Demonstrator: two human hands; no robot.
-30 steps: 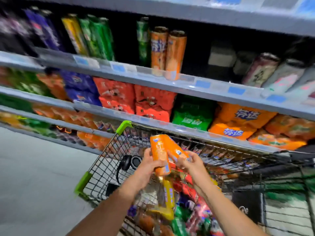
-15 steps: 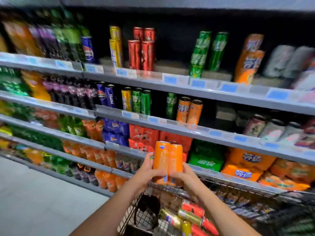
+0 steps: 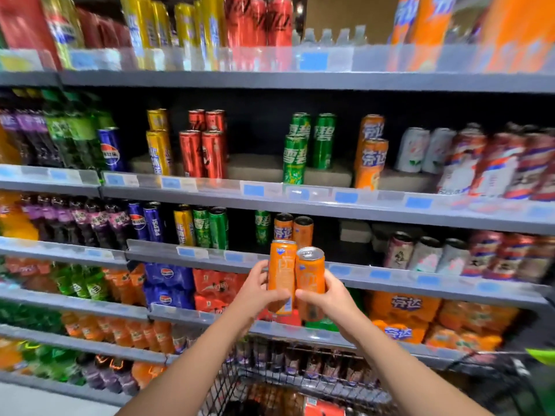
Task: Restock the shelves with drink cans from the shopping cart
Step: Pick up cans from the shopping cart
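We hold two tall orange aluminium cans upright and touching: left hand [image 3: 258, 291] curls round the left can [image 3: 281, 276], right hand [image 3: 326, 295] round the right can [image 3: 310, 283]. Behind them, grey metal shelving [image 3: 300, 202] carries two matching orange cans [image 3: 293, 229]; a blue can [image 3: 154, 222] reads "PEPSI". Below, a wire shopping cart [image 3: 300, 382].
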